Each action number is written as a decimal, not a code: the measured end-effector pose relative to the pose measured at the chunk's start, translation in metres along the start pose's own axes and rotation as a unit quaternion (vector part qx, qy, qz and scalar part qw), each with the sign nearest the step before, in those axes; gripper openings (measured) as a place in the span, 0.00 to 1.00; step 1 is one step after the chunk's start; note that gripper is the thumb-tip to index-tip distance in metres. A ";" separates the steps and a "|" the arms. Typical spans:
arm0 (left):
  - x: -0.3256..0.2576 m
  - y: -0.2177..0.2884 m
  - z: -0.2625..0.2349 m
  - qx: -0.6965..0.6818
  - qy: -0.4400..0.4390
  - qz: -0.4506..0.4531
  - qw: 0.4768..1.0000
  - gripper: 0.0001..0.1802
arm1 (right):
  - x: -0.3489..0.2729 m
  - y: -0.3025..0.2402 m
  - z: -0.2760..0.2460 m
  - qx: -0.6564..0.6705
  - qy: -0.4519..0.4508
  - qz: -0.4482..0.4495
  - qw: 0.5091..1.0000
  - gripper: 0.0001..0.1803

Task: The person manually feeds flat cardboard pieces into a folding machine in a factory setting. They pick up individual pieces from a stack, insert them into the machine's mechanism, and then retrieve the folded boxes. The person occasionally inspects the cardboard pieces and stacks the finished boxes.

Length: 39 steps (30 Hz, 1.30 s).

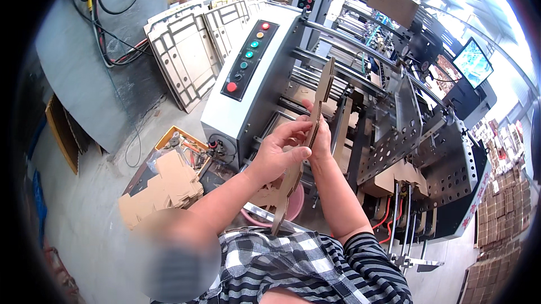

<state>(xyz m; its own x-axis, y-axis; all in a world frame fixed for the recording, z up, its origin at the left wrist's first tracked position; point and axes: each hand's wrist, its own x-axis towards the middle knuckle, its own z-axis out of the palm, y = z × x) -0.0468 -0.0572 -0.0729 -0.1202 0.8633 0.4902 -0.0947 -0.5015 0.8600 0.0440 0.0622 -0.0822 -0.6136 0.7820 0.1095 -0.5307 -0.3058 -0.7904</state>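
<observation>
A thin stack of die-cut cardboard blanks point(289, 183) is held upright and nearly edge-on in front of my chest, with notched edges showing. On its left side, the thumb and fingers of my left hand point(280, 143) close on the cardboard near its middle. My right hand point(321, 138) supports the opposite side, with its fingertips showing past the edge; the rest of its grip is partly hidden. How many sheets are in the stack I cannot tell. Below the cardboard, a pink basin point(295, 202) is partly covered by it and my left forearm.
A machine's control panel point(248, 60) with coloured buttons stands ahead. Metal rails and perforated plates point(451, 163) fill the right. Cardboard blanks point(163, 183) lie beside a yellow tool tray point(174, 130) at lower left. Die boards point(183, 56) lean behind. Cardboard stacks point(499, 208) stand far right.
</observation>
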 end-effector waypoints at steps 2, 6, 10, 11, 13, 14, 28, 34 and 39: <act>-0.006 0.002 -0.004 -0.022 0.024 -0.016 0.999 0.31 | 0.004 0.012 0.006 0.007 0.021 -0.022 1.000 0.16; -0.012 0.000 -0.014 -0.025 0.059 0.003 0.998 0.30 | 0.009 0.032 0.016 0.008 0.022 -0.028 0.999 0.16; -0.016 -0.002 -0.022 0.003 0.089 0.015 0.996 0.29 | 0.000 0.045 0.023 -0.023 0.013 -0.037 0.999 0.21; -0.017 -0.004 -0.024 0.007 0.093 0.016 0.996 0.29 | -0.002 0.047 0.022 -0.001 0.005 -0.030 1.000 0.20; -0.018 -0.006 -0.025 0.016 0.098 0.020 0.995 0.30 | -0.003 0.050 0.020 0.041 -0.006 -0.021 0.999 0.19; -0.018 -0.007 -0.026 0.023 0.101 0.023 0.994 0.31 | -0.003 0.051 0.020 0.053 -0.006 -0.038 0.998 0.19; -0.020 -0.021 -0.017 -0.092 0.032 -0.074 0.992 0.49 | 0.002 0.030 -0.003 0.070 -0.022 -0.014 0.997 0.12; -0.016 -0.023 -0.016 -0.178 -0.001 -0.138 0.974 0.60 | -0.003 0.022 -0.002 0.095 -0.029 -0.031 0.995 0.12; -0.011 -0.011 -0.015 -0.177 0.011 -0.123 0.976 0.59 | 0.000 0.000 -0.011 0.038 -0.038 -0.008 0.999 0.11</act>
<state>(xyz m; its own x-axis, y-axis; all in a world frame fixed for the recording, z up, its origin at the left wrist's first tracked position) -0.0596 -0.0623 -0.0900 -0.0708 0.9606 0.2689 -0.4592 -0.2707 0.8461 0.0502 0.0686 -0.0894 -0.6457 0.7447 0.1688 -0.5819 -0.3367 -0.7402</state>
